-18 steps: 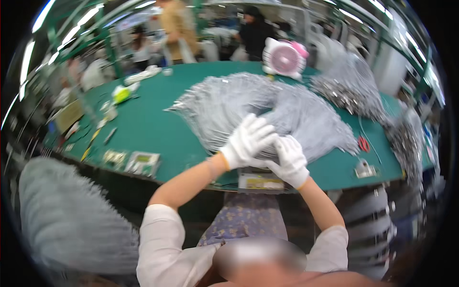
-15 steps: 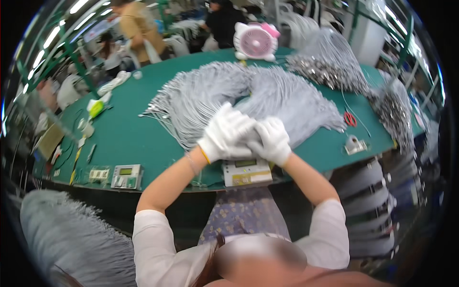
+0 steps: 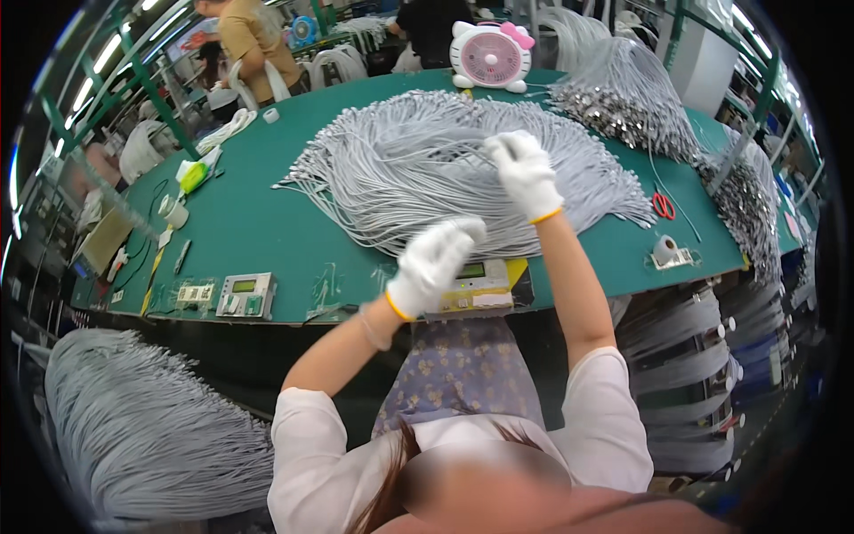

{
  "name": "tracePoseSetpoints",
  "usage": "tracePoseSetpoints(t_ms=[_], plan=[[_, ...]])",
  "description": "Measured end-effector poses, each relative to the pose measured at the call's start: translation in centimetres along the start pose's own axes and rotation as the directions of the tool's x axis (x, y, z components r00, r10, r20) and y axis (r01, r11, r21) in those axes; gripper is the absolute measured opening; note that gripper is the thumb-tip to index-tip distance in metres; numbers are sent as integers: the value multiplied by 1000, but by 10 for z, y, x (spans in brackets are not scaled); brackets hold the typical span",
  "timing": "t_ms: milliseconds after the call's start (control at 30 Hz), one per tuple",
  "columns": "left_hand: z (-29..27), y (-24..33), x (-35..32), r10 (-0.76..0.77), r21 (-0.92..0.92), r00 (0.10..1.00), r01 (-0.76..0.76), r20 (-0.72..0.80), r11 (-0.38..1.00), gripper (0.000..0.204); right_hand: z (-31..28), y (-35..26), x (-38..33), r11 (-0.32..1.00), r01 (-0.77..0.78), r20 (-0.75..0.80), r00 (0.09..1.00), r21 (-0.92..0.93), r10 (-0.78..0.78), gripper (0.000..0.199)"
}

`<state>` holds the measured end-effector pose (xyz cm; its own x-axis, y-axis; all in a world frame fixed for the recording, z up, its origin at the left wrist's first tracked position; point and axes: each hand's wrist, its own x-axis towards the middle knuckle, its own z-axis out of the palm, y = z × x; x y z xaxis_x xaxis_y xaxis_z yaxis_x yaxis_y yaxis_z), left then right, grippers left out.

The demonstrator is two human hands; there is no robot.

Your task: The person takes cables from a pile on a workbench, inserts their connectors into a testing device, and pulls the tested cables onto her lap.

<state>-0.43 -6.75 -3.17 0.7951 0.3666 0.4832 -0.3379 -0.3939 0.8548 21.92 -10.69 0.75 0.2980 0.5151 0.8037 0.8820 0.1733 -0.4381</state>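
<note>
A wide pile of light grey cables (image 3: 382, 169) with small connector ends is spread across the green table in front of me. My right hand (image 3: 527, 176), in a white glove, reaches over the middle of the pile. Its fingers are pinched round what looks like a grey cable, partly blurred. My left hand (image 3: 436, 267), gloved the same way, is closer to me, above the left side of a small tester box (image 3: 485, 289) with a display. Its fingers are curled together; whatever they hold is hidden.
A pink and white fan (image 3: 491, 57) stands behind the pile. To the right lie red scissors (image 3: 664, 206) and a small roll (image 3: 664, 248). A second tester box (image 3: 245, 295) is at the front left. More cable bundles (image 3: 142, 427) hang below the table's left edge.
My hands were together above the tester box and have moved apart. The right went forward over the cables; the left stayed low near the box. The view shifted slightly.
</note>
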Motion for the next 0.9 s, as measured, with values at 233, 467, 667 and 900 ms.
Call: tracePoseSetpoints(t_ms=[233,467,667,900], plan=[[20,-3,-17,-343,-509,935,253,-90,823,35,-18,-13,-2,997,-47,-14,999,-56,46,10],[-46,18,-1,-476,-954,874,219,98,205,30,-44,-99,-133,890,306,585,672,339,-454,13],[-22,34,-52,-610,-966,792,128,-37,226,38,-74,-59,-217,482,-646,-64,558,592,827,19],[50,48,-66,-627,-810,779,366,-2,458,48,-80,-86,-222,-743,-261,701,611,617,367,51]])
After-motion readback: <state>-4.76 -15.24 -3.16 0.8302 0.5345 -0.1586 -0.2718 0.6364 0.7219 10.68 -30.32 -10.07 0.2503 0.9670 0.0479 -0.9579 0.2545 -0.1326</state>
